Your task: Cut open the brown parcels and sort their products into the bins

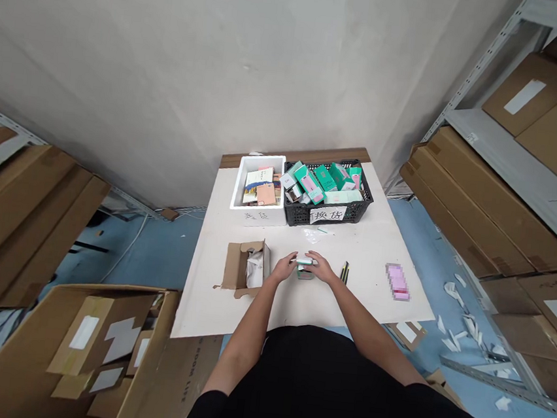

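Observation:
My left hand and my right hand are close together above the middle of the white table. Between their fingers they grip a small white and green box from both sides. Just below it, a green and grey part shows; I cannot tell whether it belongs to the same box. Left of my hands sits an opened brown carton with white wrapping inside. Slim dark and yellow tools, perhaps cutters, lie right of my right hand.
At the table's back stand a white foam box with small packages and a black basket full of green boxes. A pixelated pink item lies at the right. A big carton stands at left; shelves rise at right.

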